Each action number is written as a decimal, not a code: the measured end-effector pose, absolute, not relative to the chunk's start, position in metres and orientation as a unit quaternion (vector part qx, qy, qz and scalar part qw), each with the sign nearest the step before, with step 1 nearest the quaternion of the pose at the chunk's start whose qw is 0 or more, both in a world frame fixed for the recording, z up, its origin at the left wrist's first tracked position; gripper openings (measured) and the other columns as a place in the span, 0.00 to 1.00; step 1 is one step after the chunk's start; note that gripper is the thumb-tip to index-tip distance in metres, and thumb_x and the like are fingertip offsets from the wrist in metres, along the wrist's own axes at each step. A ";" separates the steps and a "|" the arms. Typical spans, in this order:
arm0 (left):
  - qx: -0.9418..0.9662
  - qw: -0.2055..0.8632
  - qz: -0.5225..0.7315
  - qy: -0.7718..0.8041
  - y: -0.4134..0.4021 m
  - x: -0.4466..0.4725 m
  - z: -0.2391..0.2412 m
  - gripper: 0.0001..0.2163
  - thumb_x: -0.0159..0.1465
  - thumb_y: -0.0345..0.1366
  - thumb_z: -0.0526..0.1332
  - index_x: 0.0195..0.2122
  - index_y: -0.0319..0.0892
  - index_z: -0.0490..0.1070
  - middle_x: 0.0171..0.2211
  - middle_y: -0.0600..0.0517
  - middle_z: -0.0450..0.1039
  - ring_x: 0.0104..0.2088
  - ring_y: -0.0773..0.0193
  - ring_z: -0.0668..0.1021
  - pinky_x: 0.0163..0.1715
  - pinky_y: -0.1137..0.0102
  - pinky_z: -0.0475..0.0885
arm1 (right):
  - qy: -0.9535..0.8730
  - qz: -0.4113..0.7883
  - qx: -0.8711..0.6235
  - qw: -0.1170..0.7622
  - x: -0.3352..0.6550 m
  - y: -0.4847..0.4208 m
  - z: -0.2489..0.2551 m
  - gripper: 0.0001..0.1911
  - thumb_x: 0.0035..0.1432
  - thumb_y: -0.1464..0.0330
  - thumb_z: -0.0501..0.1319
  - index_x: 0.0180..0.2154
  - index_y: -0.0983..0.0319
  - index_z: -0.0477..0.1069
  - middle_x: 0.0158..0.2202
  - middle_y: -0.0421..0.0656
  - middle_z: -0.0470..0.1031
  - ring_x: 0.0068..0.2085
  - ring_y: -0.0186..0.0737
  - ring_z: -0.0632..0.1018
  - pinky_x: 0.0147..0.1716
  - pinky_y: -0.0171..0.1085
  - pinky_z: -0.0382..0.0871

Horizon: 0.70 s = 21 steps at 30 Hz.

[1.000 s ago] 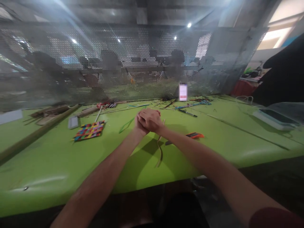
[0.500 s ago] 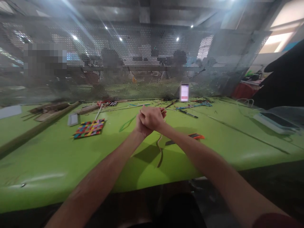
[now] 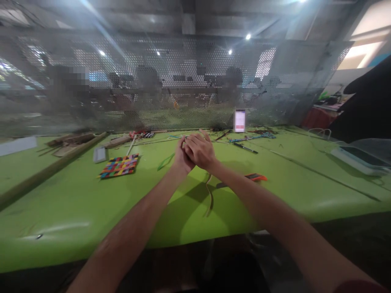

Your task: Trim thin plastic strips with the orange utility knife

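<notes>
Glossy green tabletop (image 3: 76, 203); right hand (image 3: 200, 150) overlaps left hand (image 3: 182, 159) near a wavy strip (image 3: 211, 198).

No lettering, number or sign can be read. On the upright lit screen (image 3: 240, 121) (it is masked by coarse blocks), only pale and reddish patches can be made out, and no marking can be deciphered on the dark pen (image 3: 245, 147).
</notes>
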<state>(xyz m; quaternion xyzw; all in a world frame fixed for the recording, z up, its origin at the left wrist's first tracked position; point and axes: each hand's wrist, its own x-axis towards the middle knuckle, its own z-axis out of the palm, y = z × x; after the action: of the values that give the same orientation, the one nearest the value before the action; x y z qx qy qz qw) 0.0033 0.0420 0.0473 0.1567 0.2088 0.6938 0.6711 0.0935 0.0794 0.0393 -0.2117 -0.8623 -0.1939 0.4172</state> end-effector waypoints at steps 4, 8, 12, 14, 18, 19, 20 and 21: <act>0.169 0.690 0.676 0.197 0.043 0.003 0.047 0.14 0.68 0.41 0.57 0.27 0.43 0.71 0.23 0.56 0.76 0.26 0.67 0.79 0.40 0.71 0.76 | -0.862 -0.203 -0.188 0.424 0.092 0.084 0.029 0.18 0.73 0.65 0.47 0.39 0.62 0.74 0.42 0.48 0.77 0.48 0.44 0.73 0.58 0.50 0.59; 0.209 0.701 0.646 0.219 0.045 0.003 0.047 0.15 0.68 0.42 0.58 0.24 0.43 0.68 0.21 0.55 0.73 0.30 0.63 0.81 0.43 0.68 0.77 | -0.854 -0.201 -0.191 0.441 0.089 0.086 0.020 0.21 0.73 0.64 0.46 0.34 0.64 0.73 0.37 0.51 0.76 0.42 0.45 0.72 0.47 0.46 0.65; 0.211 0.691 0.655 0.221 0.045 0.003 0.046 0.15 0.69 0.41 0.58 0.25 0.43 0.68 0.21 0.55 0.73 0.31 0.62 0.82 0.44 0.66 0.77 | -0.842 -0.193 -0.185 0.469 0.090 0.085 0.015 0.22 0.74 0.64 0.44 0.37 0.64 0.73 0.40 0.53 0.76 0.44 0.46 0.72 0.48 0.46 0.65; 0.214 0.687 0.659 0.219 0.045 0.005 0.046 0.16 0.69 0.41 0.58 0.25 0.43 0.69 0.20 0.55 0.73 0.28 0.64 0.81 0.42 0.68 0.78 | -0.837 -0.199 -0.180 0.477 0.090 0.085 0.014 0.22 0.74 0.64 0.44 0.37 0.64 0.73 0.40 0.53 0.76 0.45 0.46 0.72 0.48 0.46 0.65; 0.212 0.672 0.676 0.215 0.044 0.007 0.049 0.17 0.69 0.42 0.58 0.24 0.43 0.68 0.18 0.57 0.72 0.22 0.69 0.77 0.36 0.73 0.78 | -0.840 -0.193 -0.175 0.477 0.091 0.088 0.013 0.23 0.74 0.61 0.45 0.38 0.64 0.74 0.41 0.52 0.76 0.45 0.46 0.72 0.50 0.47 0.64; 0.209 0.669 0.680 0.217 0.044 0.007 0.049 0.17 0.69 0.43 0.58 0.23 0.43 0.68 0.18 0.57 0.72 0.21 0.69 0.77 0.34 0.74 0.77 | -0.843 -0.187 -0.175 0.473 0.091 0.089 0.013 0.24 0.74 0.60 0.45 0.39 0.64 0.75 0.42 0.52 0.76 0.46 0.46 0.73 0.50 0.47 0.63; 0.203 0.666 0.682 0.222 0.044 0.007 0.050 0.17 0.69 0.43 0.59 0.23 0.43 0.67 0.19 0.57 0.72 0.20 0.70 0.77 0.32 0.75 0.77 | -0.847 -0.180 -0.176 0.468 0.090 0.089 0.013 0.24 0.74 0.59 0.45 0.40 0.64 0.75 0.42 0.52 0.76 0.46 0.47 0.73 0.51 0.47 0.63; 0.198 0.665 0.683 0.227 0.043 0.008 0.051 0.18 0.69 0.44 0.59 0.23 0.43 0.67 0.19 0.57 0.73 0.20 0.71 0.76 0.31 0.76 0.76 | -0.851 -0.172 -0.177 0.463 0.090 0.090 0.013 0.24 0.74 0.59 0.45 0.40 0.64 0.75 0.43 0.52 0.76 0.47 0.46 0.73 0.52 0.48 0.62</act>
<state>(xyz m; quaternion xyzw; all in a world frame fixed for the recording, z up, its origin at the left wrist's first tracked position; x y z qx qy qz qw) 0.0076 0.0434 0.0506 0.1975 0.2272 0.6832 0.6653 0.0900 0.0901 0.0129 -0.1771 -0.8514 -0.1724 0.4626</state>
